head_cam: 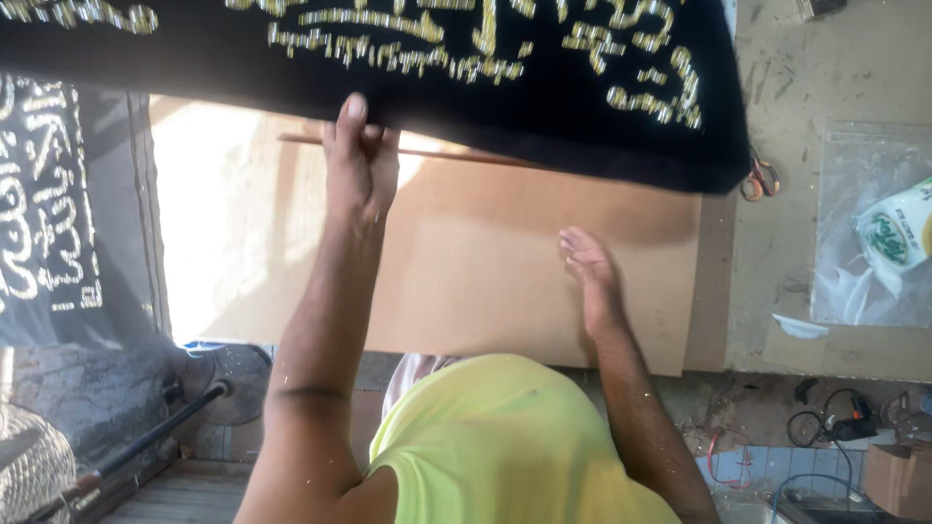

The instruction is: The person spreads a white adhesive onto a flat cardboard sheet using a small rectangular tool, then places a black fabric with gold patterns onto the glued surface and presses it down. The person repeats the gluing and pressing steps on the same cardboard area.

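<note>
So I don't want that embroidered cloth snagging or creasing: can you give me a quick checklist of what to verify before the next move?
1. Left hand grips the edge of the black cloth with gold embroidery: ok.
2. Right hand lies flat and open on the brown cardboard sheet: ok.
3. Thin wooden stick sits under the cloth edge, beside the left hand: ok; held or not, cannot tell.
4. Cardboard under the lifted edge free of debris: ok where visible.
5. Orange-handled scissors lie at the cloth's corner, partly covered: not ok.
</note>
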